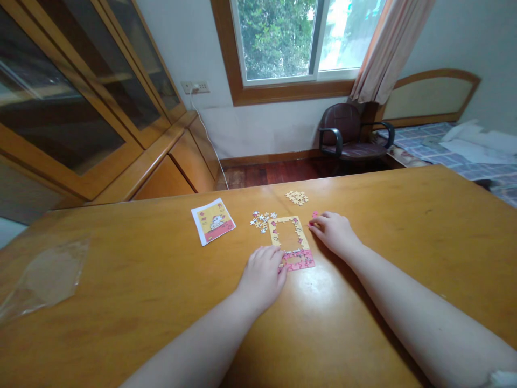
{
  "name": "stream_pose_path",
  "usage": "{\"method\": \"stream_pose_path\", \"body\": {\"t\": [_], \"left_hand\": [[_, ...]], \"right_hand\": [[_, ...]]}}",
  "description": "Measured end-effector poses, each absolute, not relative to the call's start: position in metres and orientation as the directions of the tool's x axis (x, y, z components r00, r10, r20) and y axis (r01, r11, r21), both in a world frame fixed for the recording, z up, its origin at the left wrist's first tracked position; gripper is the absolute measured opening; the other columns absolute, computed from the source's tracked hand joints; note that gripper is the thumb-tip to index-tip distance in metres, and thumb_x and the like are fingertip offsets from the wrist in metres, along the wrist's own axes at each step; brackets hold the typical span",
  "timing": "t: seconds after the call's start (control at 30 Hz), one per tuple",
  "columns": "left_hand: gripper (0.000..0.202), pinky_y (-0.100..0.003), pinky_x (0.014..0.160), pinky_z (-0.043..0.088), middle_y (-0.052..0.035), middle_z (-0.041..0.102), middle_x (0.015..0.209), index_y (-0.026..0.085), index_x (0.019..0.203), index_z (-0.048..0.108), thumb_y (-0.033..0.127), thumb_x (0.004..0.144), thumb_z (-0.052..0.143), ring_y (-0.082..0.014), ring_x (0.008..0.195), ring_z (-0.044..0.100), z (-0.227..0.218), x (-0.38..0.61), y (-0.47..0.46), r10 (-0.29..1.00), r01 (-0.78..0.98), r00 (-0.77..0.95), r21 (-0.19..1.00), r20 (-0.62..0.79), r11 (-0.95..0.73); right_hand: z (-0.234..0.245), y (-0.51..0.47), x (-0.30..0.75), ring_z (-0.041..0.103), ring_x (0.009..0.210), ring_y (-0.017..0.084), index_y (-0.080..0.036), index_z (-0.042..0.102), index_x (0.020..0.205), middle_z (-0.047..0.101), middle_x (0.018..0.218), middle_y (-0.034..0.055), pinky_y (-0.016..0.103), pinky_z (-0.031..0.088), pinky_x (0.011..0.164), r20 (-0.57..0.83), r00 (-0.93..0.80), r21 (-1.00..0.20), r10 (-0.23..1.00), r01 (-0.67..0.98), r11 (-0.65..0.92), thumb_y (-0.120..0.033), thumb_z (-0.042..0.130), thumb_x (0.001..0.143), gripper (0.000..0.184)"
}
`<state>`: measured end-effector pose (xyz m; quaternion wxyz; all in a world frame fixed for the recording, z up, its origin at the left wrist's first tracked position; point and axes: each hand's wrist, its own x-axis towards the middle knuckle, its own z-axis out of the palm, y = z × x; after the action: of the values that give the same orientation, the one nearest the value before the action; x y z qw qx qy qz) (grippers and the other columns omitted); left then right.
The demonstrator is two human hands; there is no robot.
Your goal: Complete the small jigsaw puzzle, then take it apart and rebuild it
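Note:
A small jigsaw puzzle (291,243) lies on the wooden table (161,269); its yellow border is joined and a pink strip fills its near end, while the middle is bare. My left hand (262,276) rests by the puzzle's near left corner, fingers curled, fingertips touching the pink strip. My right hand (333,231) lies right of the puzzle, fingers pinched on a pink puzzle piece (314,215). Loose pieces (262,219) lie just left of the puzzle's far end, and another small heap (297,198) lies beyond it.
A picture card (212,220) showing the puzzle image lies to the left. A clear plastic bag (44,277) sits at the table's left edge. Beyond the table stand a dark armchair (351,132), glass-door cabinets (81,97), a window and a bed (464,145).

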<state>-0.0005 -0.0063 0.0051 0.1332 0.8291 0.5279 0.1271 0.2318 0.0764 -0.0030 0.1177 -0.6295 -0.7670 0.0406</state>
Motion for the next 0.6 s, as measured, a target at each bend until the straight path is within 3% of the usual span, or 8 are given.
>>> {"method": "stream_pose_path", "body": {"t": [0.13,0.27,0.37,0.43,0.6], "left_hand": [[0.032,-0.045,0.105,0.040,-0.0087,0.059,0.128,0.019,0.118,0.060,0.026,0.088,0.050,-0.0249,0.119,0.052,0.003,-0.001,-0.006,0.896,0.824,0.439,0.370,0.062,-0.429],[0.032,-0.045,0.104,0.041,-0.0083,0.060,0.128,0.019,0.118,0.061,0.026,0.089,0.050,-0.0252,0.119,0.052,0.003,0.000,-0.007,0.896,0.824,0.438,0.368,0.069,-0.431],[0.030,-0.045,0.103,0.041,-0.0078,0.061,0.126,0.020,0.114,0.063,0.027,0.089,0.049,-0.0253,0.118,0.053,0.004,0.001,-0.007,0.889,0.817,0.450,0.361,0.088,-0.449],[0.029,-0.045,0.103,0.041,-0.0076,0.062,0.123,0.020,0.113,0.063,0.027,0.089,0.049,-0.0249,0.116,0.053,0.005,0.001,-0.008,0.883,0.811,0.459,0.357,0.101,-0.463],[0.028,-0.045,0.103,0.040,-0.0079,0.063,0.122,0.021,0.114,0.062,0.026,0.088,0.050,-0.0244,0.116,0.054,0.004,0.002,-0.008,0.879,0.807,0.463,0.357,0.111,-0.470]], "right_hand": [[0.000,0.076,0.235,0.062,0.091,0.020,-0.027,0.073,0.096,0.070,0.098,0.0051,0.030,0.040,0.078,0.099,-0.214,-0.218,0.972,0.948,0.231,-0.033,0.052,0.090,0.023],[0.022,0.067,0.249,0.062,0.098,0.025,-0.025,0.069,0.110,0.069,0.110,0.0074,0.034,0.042,0.080,0.066,-0.160,-0.150,0.985,0.974,0.168,-0.027,0.051,0.088,0.028],[0.040,0.050,0.260,0.066,0.085,0.026,-0.022,0.070,0.107,0.071,0.101,0.0096,0.034,0.044,0.072,-0.104,-0.115,-0.123,0.988,0.987,0.102,-0.032,0.058,0.082,0.030],[0.041,0.040,0.260,0.066,0.084,0.027,-0.022,0.071,0.103,0.072,0.097,0.0106,0.035,0.044,0.071,-0.131,-0.124,-0.096,0.984,0.989,0.112,-0.034,0.057,0.082,0.028],[0.012,0.039,0.244,0.059,0.105,0.026,-0.020,0.063,0.117,0.062,0.124,0.0110,0.038,0.043,0.087,0.131,-0.198,-0.148,0.971,0.965,0.216,-0.027,0.044,0.092,0.032]]}}
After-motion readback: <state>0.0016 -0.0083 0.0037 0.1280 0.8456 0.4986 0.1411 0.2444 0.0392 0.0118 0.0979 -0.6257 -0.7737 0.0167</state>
